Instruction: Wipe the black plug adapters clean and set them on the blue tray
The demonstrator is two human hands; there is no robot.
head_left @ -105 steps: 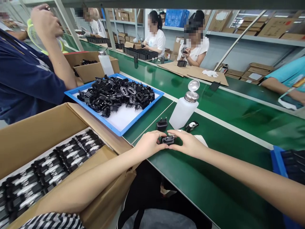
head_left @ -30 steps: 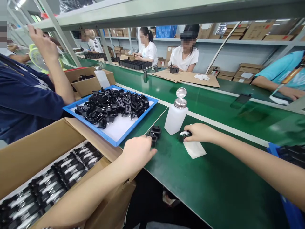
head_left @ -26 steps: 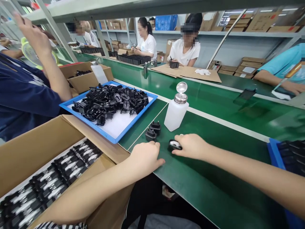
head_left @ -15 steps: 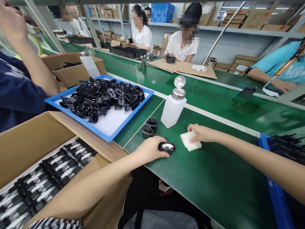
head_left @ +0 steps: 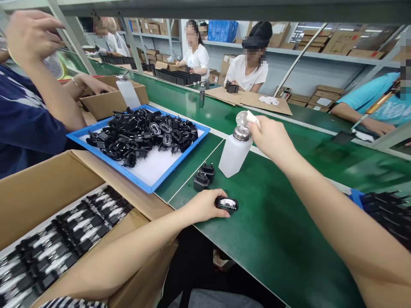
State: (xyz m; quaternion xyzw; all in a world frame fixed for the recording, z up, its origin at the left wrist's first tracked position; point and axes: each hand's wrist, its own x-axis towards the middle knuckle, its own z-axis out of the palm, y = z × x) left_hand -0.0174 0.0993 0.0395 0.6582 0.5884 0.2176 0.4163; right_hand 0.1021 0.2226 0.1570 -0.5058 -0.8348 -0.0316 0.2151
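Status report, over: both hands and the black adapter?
Left hand pins black adapter on green belt. Right hand holds white cloth at dispenser bottle top. Two plugs beside, not blocking.

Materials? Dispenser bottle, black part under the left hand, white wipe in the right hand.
Dispenser bottle: translucent white plastic, matte, milky walls; pump top looks polished metal, mirror shine. Black part at the left hand: moulded plastic, glossy highlights. White wipe in the right hand: soft cloth or paper, crumpled; cannot tell which.
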